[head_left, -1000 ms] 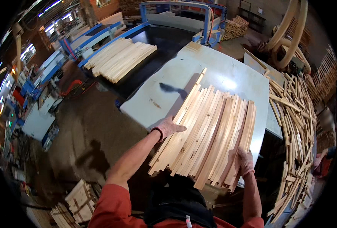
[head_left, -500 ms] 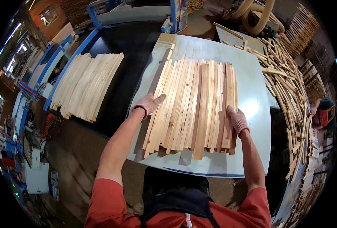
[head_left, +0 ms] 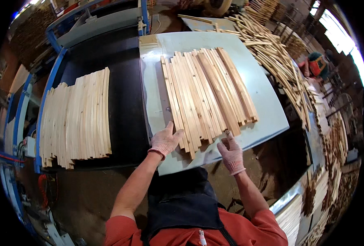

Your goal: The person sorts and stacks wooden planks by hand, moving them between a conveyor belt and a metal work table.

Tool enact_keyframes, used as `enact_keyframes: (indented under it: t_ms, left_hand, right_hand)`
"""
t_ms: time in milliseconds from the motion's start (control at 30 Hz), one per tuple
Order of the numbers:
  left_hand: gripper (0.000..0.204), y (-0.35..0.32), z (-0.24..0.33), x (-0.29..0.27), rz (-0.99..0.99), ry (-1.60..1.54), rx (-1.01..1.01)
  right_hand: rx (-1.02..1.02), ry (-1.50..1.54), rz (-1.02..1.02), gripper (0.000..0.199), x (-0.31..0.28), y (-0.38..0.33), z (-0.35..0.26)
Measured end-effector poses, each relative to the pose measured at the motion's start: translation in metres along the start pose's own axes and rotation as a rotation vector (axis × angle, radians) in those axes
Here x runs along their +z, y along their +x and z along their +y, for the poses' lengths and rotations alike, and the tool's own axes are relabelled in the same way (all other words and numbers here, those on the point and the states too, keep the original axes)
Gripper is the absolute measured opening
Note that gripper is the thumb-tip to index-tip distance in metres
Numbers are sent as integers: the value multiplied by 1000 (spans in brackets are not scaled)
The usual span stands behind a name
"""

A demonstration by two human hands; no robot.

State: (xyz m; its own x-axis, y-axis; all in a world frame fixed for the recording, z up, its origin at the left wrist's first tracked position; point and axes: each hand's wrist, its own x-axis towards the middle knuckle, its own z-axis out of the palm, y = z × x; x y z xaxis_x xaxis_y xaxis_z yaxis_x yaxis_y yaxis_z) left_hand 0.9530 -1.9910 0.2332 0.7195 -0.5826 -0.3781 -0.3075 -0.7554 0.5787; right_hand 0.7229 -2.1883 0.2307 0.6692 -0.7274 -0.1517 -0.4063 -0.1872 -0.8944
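Observation:
A row of light wooden strips (head_left: 204,90) lies side by side on a pale table top (head_left: 268,110), their near ends uneven. At the near left corner of this row is my left hand (head_left: 167,138) in a light knit glove. Its thumb and fingers are apart and lie against the outermost strip. My right hand (head_left: 230,153), gloved the same way, is at the near ends of the strips toward the right. Its fingers stretch forward, one fingertip touching a strip's end, and the thumb stands apart. Neither hand is wrapped round a strip.
Left of the table, a second row of strips (head_left: 77,117) lies on a black surface (head_left: 124,82) with a blue frame (head_left: 46,106). Loose strips (head_left: 272,57) are heaped at the far right. More stacked wood (head_left: 293,213) is at the near right. A person (head_left: 315,65) is beyond the heap.
My right hand has left the row's right side and moved to its near ends. My left hand has slid nearer along the left edge. The view has turned, and the strips' near ends look more slanted.

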Motion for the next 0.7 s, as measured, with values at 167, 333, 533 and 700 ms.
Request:
enact_keyframes:
  t_ms: [167,333,533,700]
  left_hand:
    - [88,-12,-11,7,-12,-116,120]
    - [92,-21,-37,13,-2,-192,235]
    - [91,-40,-67,8,128,-177,277]
    - [80,-50,-105,-48,84,-94,200]
  right_hand:
    - [-174,-442,286,79,40,18,53]
    - [-64,-223,359,81,71,12,-1]
    - [49,-105,120,79,89,-4,-14]
    - [152,-536,-148,75,94,3,-117]
